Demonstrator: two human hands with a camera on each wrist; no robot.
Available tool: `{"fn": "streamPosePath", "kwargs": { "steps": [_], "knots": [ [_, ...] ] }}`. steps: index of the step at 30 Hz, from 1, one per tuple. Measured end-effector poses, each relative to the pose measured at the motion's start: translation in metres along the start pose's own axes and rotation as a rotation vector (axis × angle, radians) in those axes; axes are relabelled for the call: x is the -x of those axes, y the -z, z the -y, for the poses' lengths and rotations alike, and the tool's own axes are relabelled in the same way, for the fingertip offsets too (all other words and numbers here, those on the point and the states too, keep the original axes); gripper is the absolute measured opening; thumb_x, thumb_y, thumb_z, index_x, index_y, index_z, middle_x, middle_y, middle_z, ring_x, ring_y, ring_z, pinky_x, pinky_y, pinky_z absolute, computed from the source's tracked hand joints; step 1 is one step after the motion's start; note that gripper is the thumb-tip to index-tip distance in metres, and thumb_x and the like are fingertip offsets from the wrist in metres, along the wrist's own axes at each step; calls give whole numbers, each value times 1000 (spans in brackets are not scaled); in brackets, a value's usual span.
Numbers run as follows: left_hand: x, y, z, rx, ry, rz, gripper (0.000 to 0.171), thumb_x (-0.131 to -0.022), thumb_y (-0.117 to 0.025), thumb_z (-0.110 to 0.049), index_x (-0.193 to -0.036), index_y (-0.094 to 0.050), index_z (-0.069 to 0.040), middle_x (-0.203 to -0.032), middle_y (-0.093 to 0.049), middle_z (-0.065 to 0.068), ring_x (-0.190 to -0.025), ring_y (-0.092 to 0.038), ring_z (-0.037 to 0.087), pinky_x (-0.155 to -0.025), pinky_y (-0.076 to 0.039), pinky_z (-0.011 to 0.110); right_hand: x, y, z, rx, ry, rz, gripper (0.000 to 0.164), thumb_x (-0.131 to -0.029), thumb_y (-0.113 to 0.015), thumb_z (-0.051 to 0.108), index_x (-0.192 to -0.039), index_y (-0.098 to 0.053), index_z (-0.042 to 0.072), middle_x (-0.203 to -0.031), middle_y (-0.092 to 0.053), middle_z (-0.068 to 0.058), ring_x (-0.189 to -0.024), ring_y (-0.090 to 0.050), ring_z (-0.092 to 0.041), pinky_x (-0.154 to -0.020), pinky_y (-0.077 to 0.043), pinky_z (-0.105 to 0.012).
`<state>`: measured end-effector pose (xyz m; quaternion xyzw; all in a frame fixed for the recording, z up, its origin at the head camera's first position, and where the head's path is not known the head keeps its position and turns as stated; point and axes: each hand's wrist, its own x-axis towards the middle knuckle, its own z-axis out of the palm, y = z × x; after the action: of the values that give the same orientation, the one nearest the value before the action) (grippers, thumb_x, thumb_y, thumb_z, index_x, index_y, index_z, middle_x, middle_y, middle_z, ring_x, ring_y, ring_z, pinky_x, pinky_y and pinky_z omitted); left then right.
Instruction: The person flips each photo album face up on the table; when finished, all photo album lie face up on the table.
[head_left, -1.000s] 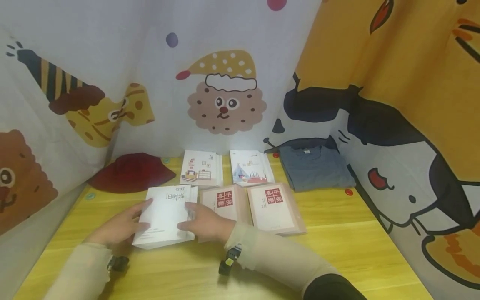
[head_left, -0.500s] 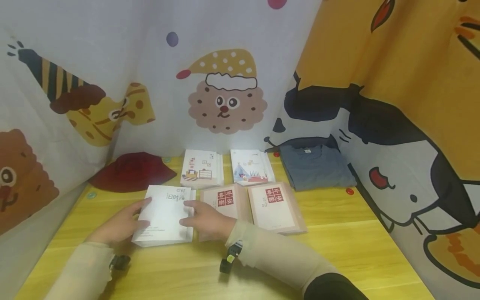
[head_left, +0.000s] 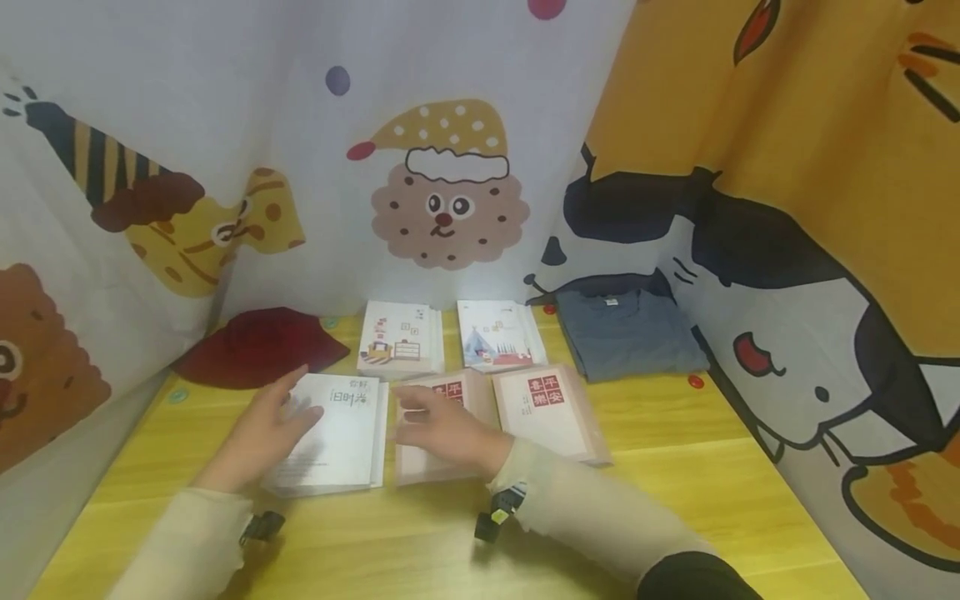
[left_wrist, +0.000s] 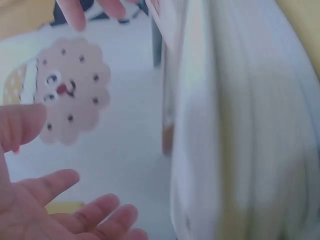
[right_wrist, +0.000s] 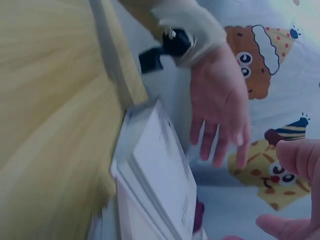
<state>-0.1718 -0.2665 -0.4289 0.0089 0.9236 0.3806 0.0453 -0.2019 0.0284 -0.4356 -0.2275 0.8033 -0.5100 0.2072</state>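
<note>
A white book (head_left: 341,446) with grey lettering lies at the table's left front, apparently on another white book whose edge shows at its right. My left hand (head_left: 255,433) is raised over its left side, fingers spread; the left wrist view shows a gap between hand (left_wrist: 55,205) and the blurred page edges (left_wrist: 245,125). My right hand (head_left: 450,429) hovers above a pale pink book (head_left: 427,467) with red square characters, its fingers loosely bent and holding nothing. A matching pink book (head_left: 543,429) lies to the right. In the right wrist view the white book (right_wrist: 165,172) stands apart from both hands.
Behind lie two white illustrated books, one with a room drawing (head_left: 393,342) and one with a tent (head_left: 495,342). A dark red hat (head_left: 262,346) sits at the back left, a folded grey-blue T-shirt (head_left: 630,337) at the back right. Printed curtains (head_left: 300,125) border the yellow table (head_left: 390,550).
Both hands have let go of the white book and lifted off it. The right hand has drawn away to the right; the book lies flat on the table.
</note>
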Motion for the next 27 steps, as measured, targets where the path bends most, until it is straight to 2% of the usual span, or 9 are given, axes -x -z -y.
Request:
{"fn": "streamPosePath", "kwargs": {
  "steps": [4, 8, 10, 13, 15, 18, 21, 27],
  "knots": [
    [1, -11, -19, 58, -76, -24, 75, -105, -64, -32, -167, -27, -10, -164, -33, 31, -145, -40, 55, -114, -38, 73, 6, 16, -3, 0, -22, -53, 72, -98, -74, 40, -160, -45, 21, -159, -51, -14, -140, -57, -31, -115, -49, -49],
    [0, -22, -35, 145, -120, 23, 70, -106, -64, -25, -164, -31, -5, -164, -36, 30, -146, -42, 53, -118, -39, 67, 11, 31, -8, -23, -46, -81, 73, -97, -76, 38, -160, -45, 18, -157, -51, -17, -137, -57, -33, -112, -51, -49],
    [-1, -29, -40, 165, -115, 53, 69, -107, -63, -26, -164, -31, -5, -163, -38, 29, -146, -43, 52, -117, -42, 66, 13, 38, -11, -12, -30, -90, 73, -97, -76, 36, -161, -45, 15, -155, -51, -19, -135, -59, -36, -111, -52, -50],
    [-3, -39, -45, 219, -79, 112, 68, -108, -60, -30, -164, -31, -6, -162, -40, 30, -145, -46, 51, -114, -46, 63, 17, 46, -15, 4, 5, -103, 73, -99, -75, 31, -161, -43, 10, -156, -50, -21, -133, -60, -40, -111, -53, -51],
    [-4, -46, -47, 284, -31, 157, 68, -108, -59, -32, -165, -30, -8, -162, -39, 30, -146, -45, 50, -114, -47, 61, 20, 50, -18, 6, 12, -116, 73, -99, -75, 28, -161, -42, 8, -159, -48, -21, -134, -60, -42, -114, -49, -52],
    [-6, -56, -50, 393, 37, 216, 69, -108, -58, -32, -166, -28, -10, -166, -33, 30, -150, -38, 49, -118, -43, 61, 25, 56, -22, 19, -11, -145, 75, -97, -76, 29, -161, -42, 8, -163, -45, -18, -140, -55, -42, -119, -43, -55],
    [-7, -65, -53, 461, 71, 261, 72, -108, -58, -31, -166, -24, -7, -166, -30, 33, -152, -35, 50, -120, -39, 63, 28, 59, -27, 30, -49, -173, 81, -95, -79, 32, -162, -41, 8, -165, -43, -15, -148, -47, -41, -123, -37, -56],
    [-5, -81, -56, 569, 91, 349, 76, -109, -55, -27, -166, -14, 1, -159, -36, 40, -141, -49, 52, -117, -44, 62, 37, 61, -35, 26, -117, -149, 87, -93, -81, 32, -164, -37, 9, -173, -29, -8, -159, -29, -35, -130, -21, -54]
  ]
}}
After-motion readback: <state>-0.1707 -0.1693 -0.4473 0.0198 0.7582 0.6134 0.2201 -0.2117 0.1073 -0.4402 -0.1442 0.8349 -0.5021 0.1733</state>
